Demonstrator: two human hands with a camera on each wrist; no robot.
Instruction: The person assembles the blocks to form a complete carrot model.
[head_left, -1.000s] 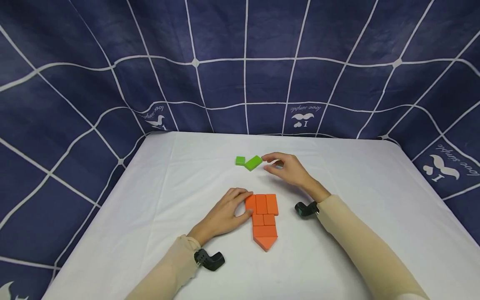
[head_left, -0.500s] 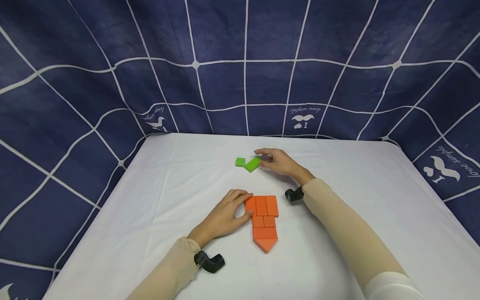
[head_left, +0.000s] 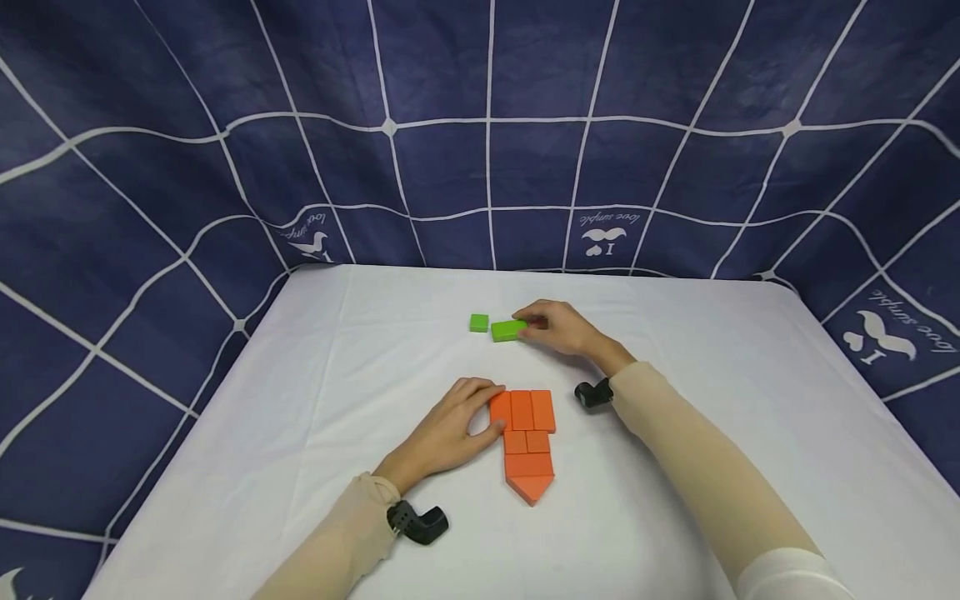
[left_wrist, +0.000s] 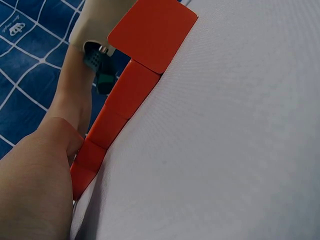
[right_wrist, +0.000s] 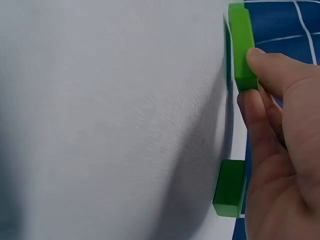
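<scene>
Several orange blocks (head_left: 522, 411) lie edge to edge on the white tabletop, narrowing to a pointed block at the near end. My left hand (head_left: 442, 429) holds the leftmost orange block, index fingertip at its far end and thumb at its near end. Farther back, my right hand (head_left: 558, 327) pinches the right end of an oblong green block (head_left: 507, 331) between thumb and fingers. A small green square block (head_left: 479, 322) lies just left of it. In the right wrist view a darker green block (right_wrist: 230, 187) shows beside the palm; the hand hides it in the head view.
White cloth covers the table (head_left: 375, 367). A dark blue curtain (head_left: 442, 167) with white grid lines stands behind the table and along its sides. Each wrist wears a black camera, such as the left one (head_left: 417, 522).
My right hand has come left onto the oblong green block and taken hold of it. That block has turned from slanted to nearly level, apart from the small square. The left hand stays put.
</scene>
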